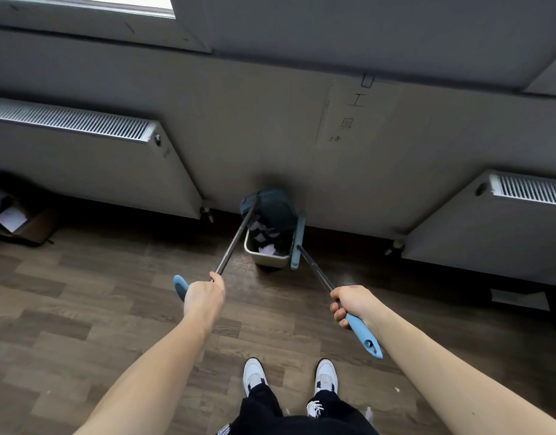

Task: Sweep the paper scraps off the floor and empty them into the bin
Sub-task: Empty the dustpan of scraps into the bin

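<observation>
Now left hand (204,298) clasps dustpan (270,208), right hand (352,301) broom (298,240); bin (264,262) holds scraps (267,248).

The left grip (204,301) curls round the long handle of a blue dustpan (272,210), which is tipped over a pale bin (270,262) standing on the wooden floor (113,277) at the far wall. White paper scraps (267,244) lie inside the bin. The right grip (353,304) clasps a broom (298,243), its head upright just right of the bin.
</observation>
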